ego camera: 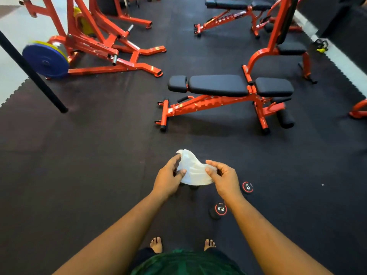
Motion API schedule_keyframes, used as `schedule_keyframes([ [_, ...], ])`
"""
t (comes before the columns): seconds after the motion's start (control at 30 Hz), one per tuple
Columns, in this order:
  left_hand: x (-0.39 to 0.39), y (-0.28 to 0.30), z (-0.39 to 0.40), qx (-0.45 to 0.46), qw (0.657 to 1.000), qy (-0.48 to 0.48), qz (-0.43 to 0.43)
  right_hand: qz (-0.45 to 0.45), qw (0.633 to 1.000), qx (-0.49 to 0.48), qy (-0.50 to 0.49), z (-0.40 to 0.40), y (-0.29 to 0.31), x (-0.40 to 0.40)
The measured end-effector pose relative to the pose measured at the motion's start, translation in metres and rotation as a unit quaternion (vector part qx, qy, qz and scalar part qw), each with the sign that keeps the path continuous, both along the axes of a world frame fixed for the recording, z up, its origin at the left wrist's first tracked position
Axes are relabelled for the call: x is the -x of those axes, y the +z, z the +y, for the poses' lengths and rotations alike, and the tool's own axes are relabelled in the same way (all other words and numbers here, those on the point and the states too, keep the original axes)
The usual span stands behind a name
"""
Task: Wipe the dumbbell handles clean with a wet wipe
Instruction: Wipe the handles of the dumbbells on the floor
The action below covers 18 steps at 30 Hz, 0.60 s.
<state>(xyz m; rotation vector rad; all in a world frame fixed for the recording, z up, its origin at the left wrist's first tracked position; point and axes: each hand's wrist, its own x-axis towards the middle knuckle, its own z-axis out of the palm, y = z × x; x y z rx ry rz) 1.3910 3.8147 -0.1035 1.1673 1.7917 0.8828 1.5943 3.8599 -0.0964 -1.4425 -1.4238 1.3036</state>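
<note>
Two red benches (228, 96) on black rubber floor (89, 165).

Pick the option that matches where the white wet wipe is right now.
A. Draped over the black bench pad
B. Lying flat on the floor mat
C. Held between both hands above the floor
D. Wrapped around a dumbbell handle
C: the left hand and right hand each pinch a side of the wet wipe, holding it above the dumbbells on the floor.
</note>
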Motion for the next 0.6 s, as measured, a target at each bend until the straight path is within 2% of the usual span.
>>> schedule_keyframes([
  [0.07, 0.018, 0.000, 0.003, 0.009, 0.999, -0.041, 0.034, 0.005, 1.000, 0.003, 0.014, -0.002, 0.010, 0.014],
  [0.17, 0.048, 0.001, 0.008, 0.023, 0.996, -0.052, 0.064, 0.036, 0.999, 0.018, -0.005, -0.005, 0.015, 0.038],
  [0.23, 0.061, 0.002, 0.009, 0.034, 0.991, -0.083, 0.096, 0.019, 1.000, 0.008, -0.017, -0.007, 0.013, 0.049],
  [0.33, 0.075, 0.009, 0.011, 0.044, 0.958, -0.166, 0.231, -0.078, 0.996, -0.044, -0.013, -0.012, 0.011, 0.065],
  [0.4, 0.078, 0.016, 0.013, 0.018, 0.936, -0.181, 0.302, -0.153, 0.984, -0.091, 0.007, -0.012, 0.012, 0.070],
  [0.5, 0.083, 0.015, 0.021, -0.024, 0.916, -0.203, 0.345, -0.275, 0.947, -0.163, 0.043, -0.007, 0.011, 0.075],
  [0.6, 0.082, 0.009, 0.031, -0.028, 0.907, -0.228, 0.353, -0.324, 0.927, -0.188, 0.031, 0.001, 0.011, 0.073],
])
